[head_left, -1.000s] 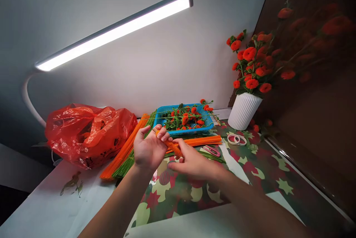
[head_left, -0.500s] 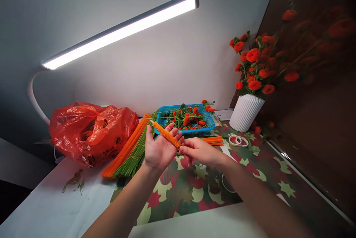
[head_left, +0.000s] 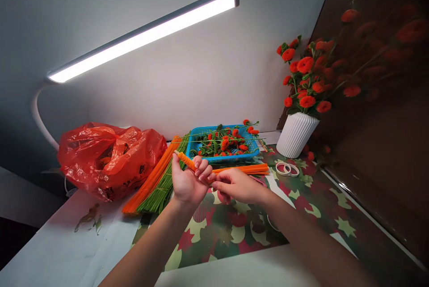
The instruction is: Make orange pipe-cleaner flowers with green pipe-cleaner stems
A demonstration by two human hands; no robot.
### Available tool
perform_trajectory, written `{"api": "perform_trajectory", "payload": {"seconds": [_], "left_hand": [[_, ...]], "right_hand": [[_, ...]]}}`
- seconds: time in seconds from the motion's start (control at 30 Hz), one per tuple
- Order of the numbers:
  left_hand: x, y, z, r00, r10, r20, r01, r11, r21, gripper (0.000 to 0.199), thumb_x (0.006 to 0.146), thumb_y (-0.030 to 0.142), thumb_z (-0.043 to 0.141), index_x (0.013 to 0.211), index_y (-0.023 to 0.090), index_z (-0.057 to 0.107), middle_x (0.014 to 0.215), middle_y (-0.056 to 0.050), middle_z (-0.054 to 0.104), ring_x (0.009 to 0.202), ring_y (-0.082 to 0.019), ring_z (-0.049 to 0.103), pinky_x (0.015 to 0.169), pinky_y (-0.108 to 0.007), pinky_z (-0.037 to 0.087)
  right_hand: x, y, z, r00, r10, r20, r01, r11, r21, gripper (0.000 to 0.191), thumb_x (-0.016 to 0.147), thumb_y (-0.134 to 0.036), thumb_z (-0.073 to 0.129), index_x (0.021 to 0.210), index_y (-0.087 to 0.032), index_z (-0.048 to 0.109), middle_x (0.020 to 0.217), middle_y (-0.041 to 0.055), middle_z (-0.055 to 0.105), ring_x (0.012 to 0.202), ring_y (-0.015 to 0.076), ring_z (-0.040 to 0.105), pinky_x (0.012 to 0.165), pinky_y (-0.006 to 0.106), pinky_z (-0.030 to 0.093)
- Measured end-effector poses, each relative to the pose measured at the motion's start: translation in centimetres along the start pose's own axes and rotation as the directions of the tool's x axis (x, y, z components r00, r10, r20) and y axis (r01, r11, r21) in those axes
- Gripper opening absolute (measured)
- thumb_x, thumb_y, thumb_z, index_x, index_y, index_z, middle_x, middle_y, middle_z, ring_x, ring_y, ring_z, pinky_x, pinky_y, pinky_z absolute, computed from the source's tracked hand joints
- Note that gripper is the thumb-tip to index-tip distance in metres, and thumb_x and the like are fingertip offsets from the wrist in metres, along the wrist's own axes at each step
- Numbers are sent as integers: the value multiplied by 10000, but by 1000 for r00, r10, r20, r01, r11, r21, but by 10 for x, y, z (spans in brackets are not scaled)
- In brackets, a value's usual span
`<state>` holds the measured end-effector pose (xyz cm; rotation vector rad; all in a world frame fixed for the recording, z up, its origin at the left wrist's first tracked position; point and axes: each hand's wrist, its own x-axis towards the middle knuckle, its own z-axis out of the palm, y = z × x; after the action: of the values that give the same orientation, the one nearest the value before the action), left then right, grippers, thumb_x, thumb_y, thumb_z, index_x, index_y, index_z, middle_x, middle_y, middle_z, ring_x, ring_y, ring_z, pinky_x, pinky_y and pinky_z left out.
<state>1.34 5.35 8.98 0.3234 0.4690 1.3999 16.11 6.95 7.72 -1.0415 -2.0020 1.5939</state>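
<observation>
A thin stick wound with fuzzy orange pipe cleaner (head_left: pixel 186 160) slants across my left palm, its pale bare tip pointing up and left. My left hand (head_left: pixel 190 183) is palm up, with its fingers curled closed over the middle of the wound stick. Beside it, my right hand (head_left: pixel 240 184) has thumb and fingers pinched at the stick's lower right end, which the fingers mostly hide. Loose orange pipe cleaners (head_left: pixel 250 169) lie on the table just behind my right hand.
Behind the hands stands a blue basket (head_left: pixel 201 159) of orange flowers and green stems. Orange stems (head_left: pixel 147 184) and green stems (head_left: pixel 161 193) lie left, beside a red plastic bag (head_left: pixel 110 162). A white vase (head_left: pixel 297 136) and tape rolls (head_left: pixel 283 169) are right; a lamp (head_left: pixel 144 34) hangs above.
My left fingers, outstretched before, have curled over the wound stick. Both hands have shifted slightly left, and less of the orange winding shows.
</observation>
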Motion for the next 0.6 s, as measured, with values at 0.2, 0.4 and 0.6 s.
{"api": "perform_trajectory", "payload": {"seconds": [0.2,0.4,0.6], "left_hand": [[0,4,-2,995,38,-91,-35,999,36,594,875,641,244,490,198,337,389,56,283,316,-82,260,374,-222,249],[-1,15,3,990,50,-135,-42,997,62,580,882,580,206,460,199,324,347,47,280,297,-79,249,355,-227,209],[-3,26,7,986,91,-137,-77,992,99,561,870,579,190,458,207,269,332,40,278,289,-82,244,346,-234,199]], "right_hand": [[3,6,11,1000,-19,-2,19,998,-60,214,878,-266,503,685,-176,517,523,-54,527,451,86,505,473,191,379],[4,5,14,998,-55,-17,53,993,-105,204,877,-289,511,708,-179,543,489,-55,517,439,91,491,462,191,374],[2,-1,15,993,-116,-27,111,985,-132,234,895,-309,487,714,-178,556,511,-49,521,430,78,459,446,182,342]]}}
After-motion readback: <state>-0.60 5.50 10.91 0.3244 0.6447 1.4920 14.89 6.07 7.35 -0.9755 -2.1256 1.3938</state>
